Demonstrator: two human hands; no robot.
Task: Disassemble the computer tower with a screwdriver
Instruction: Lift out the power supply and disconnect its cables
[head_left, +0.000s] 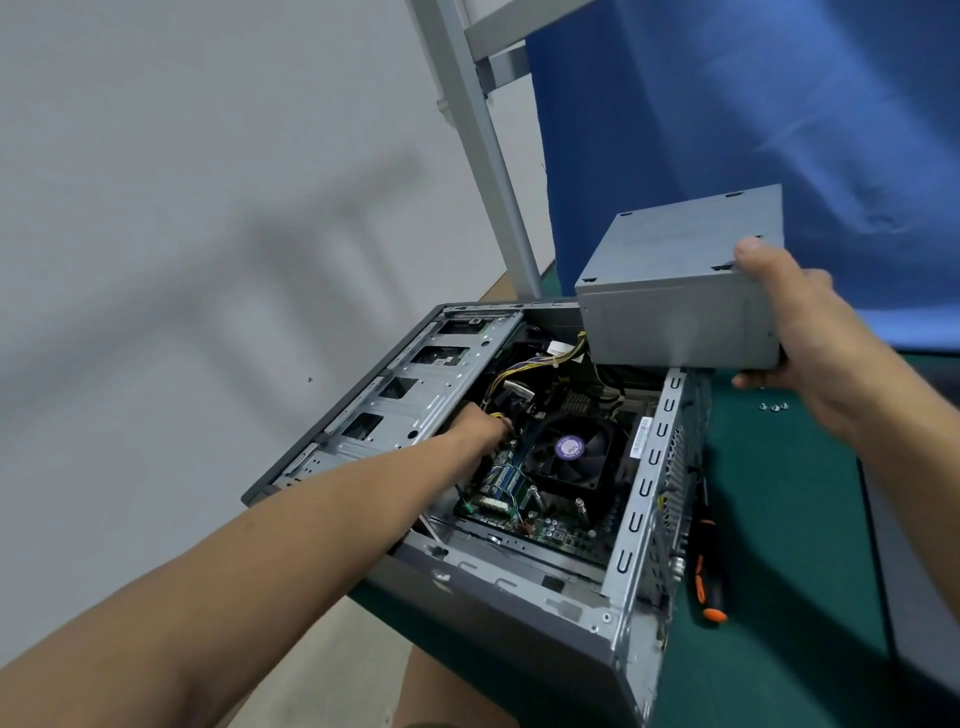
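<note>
The open grey computer tower (498, 603) lies on its side on the green table, its motherboard and black CPU fan (569, 457) exposed. My right hand (795, 332) grips the grey power supply box (680, 291), lifted above the tower's far corner, with yellow and black cables (566, 358) still trailing from it into the case. My left hand (480, 428) reaches inside the case beside the drive cage, fingers closed around a cable connector by the motherboard; the fingertips are partly hidden. The black and orange screwdriver (707, 571) lies on the table to the right of the tower.
Three small loose screws (772, 407) lie on the green table (789, 519) right of the case. A blue cloth (753, 130) hangs behind, next to a grey metal frame post (483, 150). The tower overhangs the table's left edge above the floor.
</note>
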